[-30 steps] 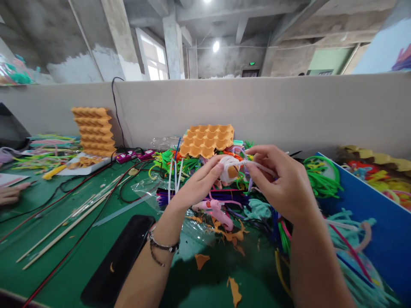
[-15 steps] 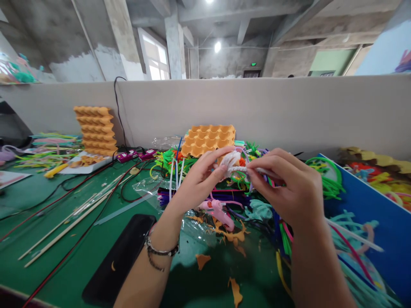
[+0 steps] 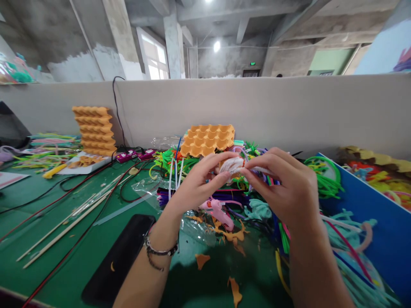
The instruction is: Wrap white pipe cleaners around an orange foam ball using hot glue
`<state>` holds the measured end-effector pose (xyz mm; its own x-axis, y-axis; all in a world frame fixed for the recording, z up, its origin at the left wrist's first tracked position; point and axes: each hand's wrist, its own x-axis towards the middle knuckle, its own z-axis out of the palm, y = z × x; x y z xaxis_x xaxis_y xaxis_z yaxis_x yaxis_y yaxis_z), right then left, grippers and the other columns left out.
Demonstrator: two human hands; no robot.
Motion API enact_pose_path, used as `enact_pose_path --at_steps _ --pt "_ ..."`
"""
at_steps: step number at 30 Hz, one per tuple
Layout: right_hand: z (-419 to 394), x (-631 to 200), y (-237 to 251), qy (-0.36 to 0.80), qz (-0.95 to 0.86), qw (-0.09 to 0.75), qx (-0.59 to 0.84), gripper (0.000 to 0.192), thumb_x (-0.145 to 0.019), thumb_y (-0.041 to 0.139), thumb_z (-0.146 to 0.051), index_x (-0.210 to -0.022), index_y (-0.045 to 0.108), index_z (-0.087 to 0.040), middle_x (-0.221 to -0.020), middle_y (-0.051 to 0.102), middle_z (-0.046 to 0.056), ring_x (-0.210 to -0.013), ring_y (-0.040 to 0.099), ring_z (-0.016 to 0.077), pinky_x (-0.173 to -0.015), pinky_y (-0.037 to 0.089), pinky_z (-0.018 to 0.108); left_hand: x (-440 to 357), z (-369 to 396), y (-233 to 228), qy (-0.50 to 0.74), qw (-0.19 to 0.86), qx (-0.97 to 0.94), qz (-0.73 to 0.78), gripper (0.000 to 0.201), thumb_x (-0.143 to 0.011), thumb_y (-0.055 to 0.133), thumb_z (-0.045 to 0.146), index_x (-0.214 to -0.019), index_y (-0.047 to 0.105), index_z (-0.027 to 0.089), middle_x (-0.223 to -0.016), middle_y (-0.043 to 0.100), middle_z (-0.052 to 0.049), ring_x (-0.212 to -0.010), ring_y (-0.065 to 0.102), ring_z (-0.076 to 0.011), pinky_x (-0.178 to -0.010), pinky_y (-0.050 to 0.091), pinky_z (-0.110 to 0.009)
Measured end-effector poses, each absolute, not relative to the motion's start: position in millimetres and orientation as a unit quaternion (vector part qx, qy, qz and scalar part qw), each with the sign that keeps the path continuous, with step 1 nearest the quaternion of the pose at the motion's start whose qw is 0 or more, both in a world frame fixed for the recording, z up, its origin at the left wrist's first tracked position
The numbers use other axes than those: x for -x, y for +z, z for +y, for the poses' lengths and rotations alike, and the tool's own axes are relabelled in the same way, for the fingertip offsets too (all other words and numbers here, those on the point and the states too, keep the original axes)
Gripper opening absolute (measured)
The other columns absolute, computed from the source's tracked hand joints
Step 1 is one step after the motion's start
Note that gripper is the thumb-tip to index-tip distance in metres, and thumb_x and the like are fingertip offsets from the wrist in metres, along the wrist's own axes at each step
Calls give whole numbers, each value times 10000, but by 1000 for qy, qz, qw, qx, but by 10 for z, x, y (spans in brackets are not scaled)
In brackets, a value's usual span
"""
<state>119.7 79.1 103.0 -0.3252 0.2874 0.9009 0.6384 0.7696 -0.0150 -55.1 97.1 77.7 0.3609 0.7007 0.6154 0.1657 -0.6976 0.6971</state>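
Pinching white-wrapped piece (image 3: 231, 166) in left hand (image 3: 199, 182), between thumb and fingers; pinching its white strand (image 3: 261, 169) in right hand (image 3: 282, 179), between thumb and forefinger. Seen in head view: held above tabletop (image 3: 186, 286), short of back edge. Noted near back edge: orange egg tray (image 3: 208, 139). Noted closer to front edge: pink glue gun (image 3: 218, 211), orange scrap (image 3: 235, 291), flat black slab (image 3: 120, 261).

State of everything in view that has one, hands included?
Left hand: closed on white wrapped piece
Right hand: pinching white strand
White wrapped piece: partly covered, held above table
Pink glue gun: lying down, power unclear
Far-left egg tray: upright
Middle egg tray: tilted
Ceiling light: lit
Exit sign: lit
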Motion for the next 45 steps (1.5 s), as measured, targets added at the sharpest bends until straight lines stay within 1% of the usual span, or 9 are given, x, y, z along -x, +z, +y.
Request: enact_pose_path --at_steps 6,8,12,20,28,32,35,40,45 --pt "791 -1198 1039 -128 -803 510 282 50 -793 598 -159 -771 564 -188 -683 508 -17 -619 491 81 -528 377 205 536 961 796 510 300 -764 257 297 -809 516 269 -1097 561 217 -1094 596 -62 -942 544 -176 -812 466 -304" --pt "794 -1192 1039 -89 -812 506 277 48 -812 568 -149 -809 567 -198 -710 516 -13 -622 488 86 -502 361 212 538 966 794 507 353 -749 241 271 -801 516 280 -1059 564 210 -1057 595 -58 -866 554 -155 -741 481 -273" --pt "791 -1187 1036 -41 -825 504 253 133 -845 493 -107 -897 561 -209 -786 548 2 -657 499 92 -498 358 222 543 994 763 484 494 -696 191 308 -771 528 391 -1016 540 205 -852 561 -36 -642 520 -113 -537 461 -222" --pt "766 -1188 1067 -52 -817 523 238 159 -802 528 -48 -840 583 -192 -771 562 -4 -654 511 72 -485 363 194 511 999 757 478 588 -636 147 329 -715 578 388 -978 503 206 -815 501 -22 -597 477 -94 -448 425 -179" --pt "768 -1215 1065 -69 -829 498 246 150 -812 530 -77 -853 599 -204 -778 581 9 -642 526 87 -472 373 213 542 977 735 504 536 -659 154 295 -776 553 377 -1027 545 222 -959 507 -40 -706 486 -107 -533 463 -176" --pt "763 -1229 1072 -102 -830 490 245 143 -810 542 -78 -859 595 -202 -787 584 15 -677 539 94 -517 403 221 534 970 753 494 545 -663 139 273 -788 548 357 -1030 518 232 -899 495 -26 -647 464 -90 -498 439 -168" --pt "770 -1230 1071 -125 -828 489 245 159 -820 529 -78 -867 596 -215 -787 583 13 -687 541 98 -545 420 227 527 970 769 492 540 -672 120 273 -777 574 317 -1029 501 241 -882 483 -18 -692 479 -98 -557 454 -179" --pt "817 -1217 1048 -132 -835 473 248 165 -847 492 -99 -865 606 -217 -792 568 20 -719 542 110 -623 441 251 541 973 792 485 527 -683 142 281 -727 607 210 -960 450 236 -889 473 -6 -754 478 -104 -660 442 -211" --pt "859 -1170 1007 -107 -849 459 240 160 -856 483 -115 -854 619 -201 -804 545 30 -726 540 110 -621 443 250 564 961 794 466 500 -701 206 139 -811 484 316 -825 390 214 -821 415 4 -699 384 -105 -610 362 -228"
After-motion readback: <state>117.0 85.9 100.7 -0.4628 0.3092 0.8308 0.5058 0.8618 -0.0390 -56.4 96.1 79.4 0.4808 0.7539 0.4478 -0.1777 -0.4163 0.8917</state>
